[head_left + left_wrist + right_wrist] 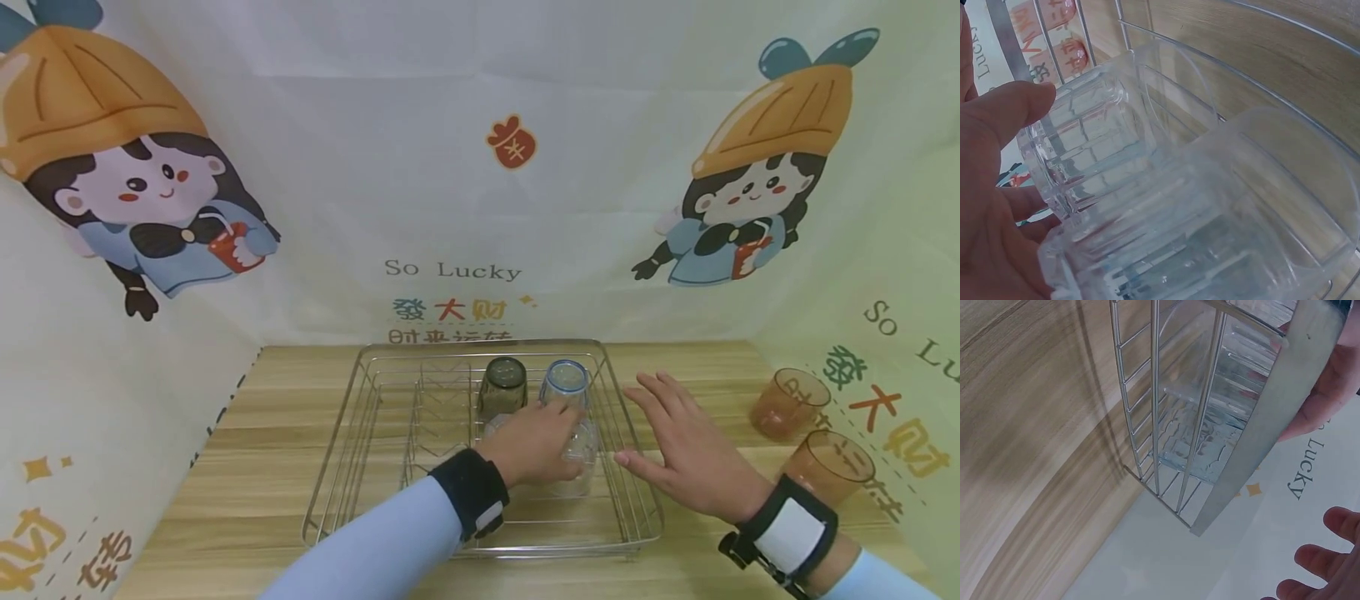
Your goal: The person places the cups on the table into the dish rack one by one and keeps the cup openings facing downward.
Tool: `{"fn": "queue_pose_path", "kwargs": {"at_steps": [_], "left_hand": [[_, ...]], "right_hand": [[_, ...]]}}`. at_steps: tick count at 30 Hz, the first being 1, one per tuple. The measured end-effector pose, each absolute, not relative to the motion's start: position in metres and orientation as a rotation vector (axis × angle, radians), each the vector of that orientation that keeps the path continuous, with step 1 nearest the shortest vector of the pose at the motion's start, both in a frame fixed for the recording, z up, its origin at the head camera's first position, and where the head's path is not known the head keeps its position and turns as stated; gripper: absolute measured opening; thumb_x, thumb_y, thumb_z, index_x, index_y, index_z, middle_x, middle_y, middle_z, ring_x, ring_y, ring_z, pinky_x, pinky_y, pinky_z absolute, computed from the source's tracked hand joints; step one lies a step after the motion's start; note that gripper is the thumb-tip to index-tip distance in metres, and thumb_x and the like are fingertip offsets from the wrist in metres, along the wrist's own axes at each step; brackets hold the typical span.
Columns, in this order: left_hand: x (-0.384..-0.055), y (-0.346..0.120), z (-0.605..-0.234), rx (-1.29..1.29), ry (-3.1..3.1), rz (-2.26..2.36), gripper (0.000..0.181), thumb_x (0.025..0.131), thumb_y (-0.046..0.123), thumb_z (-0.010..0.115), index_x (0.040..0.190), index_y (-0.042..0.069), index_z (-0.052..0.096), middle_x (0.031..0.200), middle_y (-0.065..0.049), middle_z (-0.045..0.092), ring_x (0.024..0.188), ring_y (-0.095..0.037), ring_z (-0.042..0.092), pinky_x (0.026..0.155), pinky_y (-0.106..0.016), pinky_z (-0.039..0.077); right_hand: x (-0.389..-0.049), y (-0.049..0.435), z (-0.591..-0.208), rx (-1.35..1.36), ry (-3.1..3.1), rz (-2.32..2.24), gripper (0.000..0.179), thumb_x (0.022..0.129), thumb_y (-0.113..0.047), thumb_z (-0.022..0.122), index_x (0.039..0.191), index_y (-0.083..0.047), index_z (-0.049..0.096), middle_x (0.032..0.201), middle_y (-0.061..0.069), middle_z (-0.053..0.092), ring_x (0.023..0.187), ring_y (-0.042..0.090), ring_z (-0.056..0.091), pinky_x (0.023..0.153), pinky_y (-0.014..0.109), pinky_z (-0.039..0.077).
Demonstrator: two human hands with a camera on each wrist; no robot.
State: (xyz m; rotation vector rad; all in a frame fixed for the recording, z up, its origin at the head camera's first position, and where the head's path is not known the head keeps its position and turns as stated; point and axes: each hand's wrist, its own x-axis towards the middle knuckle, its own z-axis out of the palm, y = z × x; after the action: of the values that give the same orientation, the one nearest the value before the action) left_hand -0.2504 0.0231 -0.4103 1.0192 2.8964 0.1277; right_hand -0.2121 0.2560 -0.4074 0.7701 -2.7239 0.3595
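My left hand point(532, 446) reaches into the wire dish rack point(558, 550) and grips a clear ribbed glass point(581, 450) near its base. In the left wrist view, the thumb point(1029, 103) lies along one side of that upturned glass point(1097, 125), its fingers partly hidden behind the base. A second clear glass point(1210, 225) stands close beside it, mostly covered by the hand in the head view. Behind them are a dark glass point(504, 387) and a blue-rimmed glass point(565, 382), both upside down. Just right of the rack, my right hand point(693, 454) hovers with fingers spread, holding nothing.
Two orange glasses point(787, 404) stand on the wooden table point(277, 467) at the right, near the right forearm. Upright wire dividers point(416, 417) run through the rack's middle. A printed cloth point(330, 183) hangs behind and at both sides.
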Motion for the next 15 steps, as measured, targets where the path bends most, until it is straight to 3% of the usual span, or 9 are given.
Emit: {"fn": "queue_pose_path", "kwargs": {"at_steps": [7, 15], "left_hand": [[-0.251, 0.018, -0.41, 1.055, 2.917, 0.163, 0.074, 0.089, 0.052, 0.069, 0.148, 0.013, 0.046, 0.146, -0.006, 0.053, 0.122, -0.029, 0.06, 0.103, -0.039, 0.052], [-0.251, -0.008, -0.389, 1.028, 2.984, 0.369, 0.066, 0.095, 0.047, 0.061, 0.149, 0.012, 0.046, 0.147, -0.009, 0.053, 0.135, -0.026, 0.051, 0.115, -0.041, 0.04]], "right_hand": [[-0.212, 0.252, -0.408, 0.774, -2.722, 0.354, 0.076, 0.092, -0.051, 0.066, 0.146, -0.004, 0.042, 0.155, 0.021, 0.035, 0.145, 0.045, 0.027, 0.11, 0.069, 0.033], [-0.216, 0.249, -0.403, 0.802, -2.71, 0.368, 0.078, 0.092, -0.049, 0.067, 0.148, -0.002, 0.039, 0.153, 0.023, 0.037, 0.144, 0.046, 0.028, 0.11, 0.069, 0.032]]}}
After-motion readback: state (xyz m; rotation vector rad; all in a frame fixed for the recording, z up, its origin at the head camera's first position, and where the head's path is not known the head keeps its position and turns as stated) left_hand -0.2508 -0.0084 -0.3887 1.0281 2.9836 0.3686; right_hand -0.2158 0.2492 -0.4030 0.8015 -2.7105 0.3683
